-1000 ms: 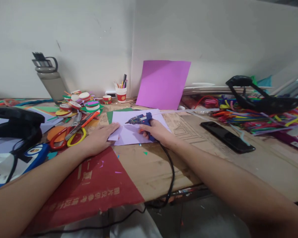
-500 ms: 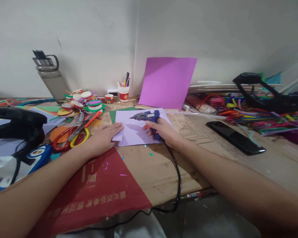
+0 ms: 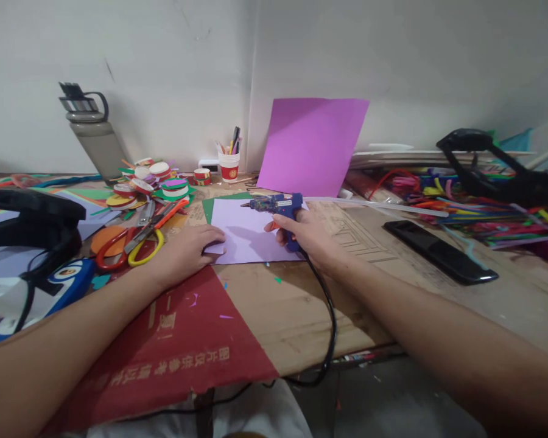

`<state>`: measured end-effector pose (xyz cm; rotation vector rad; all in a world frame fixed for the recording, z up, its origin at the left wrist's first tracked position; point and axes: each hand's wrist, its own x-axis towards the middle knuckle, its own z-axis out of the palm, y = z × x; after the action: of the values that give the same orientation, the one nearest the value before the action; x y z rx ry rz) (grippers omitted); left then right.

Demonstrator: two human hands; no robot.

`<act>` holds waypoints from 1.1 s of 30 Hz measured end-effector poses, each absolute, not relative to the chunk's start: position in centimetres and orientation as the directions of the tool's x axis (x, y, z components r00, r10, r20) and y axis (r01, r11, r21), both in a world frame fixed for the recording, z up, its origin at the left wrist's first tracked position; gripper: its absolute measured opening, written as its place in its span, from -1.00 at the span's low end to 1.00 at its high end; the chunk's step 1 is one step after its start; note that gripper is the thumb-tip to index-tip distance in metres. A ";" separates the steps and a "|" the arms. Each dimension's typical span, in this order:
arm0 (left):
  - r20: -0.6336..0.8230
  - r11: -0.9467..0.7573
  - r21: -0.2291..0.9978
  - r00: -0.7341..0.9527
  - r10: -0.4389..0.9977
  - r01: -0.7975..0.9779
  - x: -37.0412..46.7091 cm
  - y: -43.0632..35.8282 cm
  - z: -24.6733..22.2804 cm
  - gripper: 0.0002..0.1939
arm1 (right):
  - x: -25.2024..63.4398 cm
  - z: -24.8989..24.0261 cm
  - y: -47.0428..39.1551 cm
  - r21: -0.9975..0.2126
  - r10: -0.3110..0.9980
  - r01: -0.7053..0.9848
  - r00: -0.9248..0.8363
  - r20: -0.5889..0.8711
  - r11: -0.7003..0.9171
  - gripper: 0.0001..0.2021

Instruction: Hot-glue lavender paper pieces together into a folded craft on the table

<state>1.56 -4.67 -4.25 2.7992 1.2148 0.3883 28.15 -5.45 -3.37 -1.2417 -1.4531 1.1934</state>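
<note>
In the head view, your right hand (image 3: 311,238) is closed around the handle of the glue gun (image 3: 281,205), above the lilac sheet (image 3: 242,244) on the surface (image 3: 274,316). The gun's long axis runs across your view, nearly level; its nozzle points left, toward your left hand's side, and a long glue stick (image 3: 393,208) trails out behind to the right. Your left hand (image 3: 192,248) pinches a small lilac piece (image 3: 216,249) at the sheet's left edge, beside the scissors (image 3: 146,247).
</note>
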 end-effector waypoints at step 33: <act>0.280 -0.427 0.410 0.335 0.900 0.806 1.5 -4.0 -4.1 -0.61 | 27.1 -1.4 -8.3 -0.869 0.947 0.462 -0.319 0.026 0.180 -0.79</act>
<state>1.52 -4.01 -4.09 2.3984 1.5552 0.7000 27.12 -8.33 -1.41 -1.3232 -1.8721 1.0645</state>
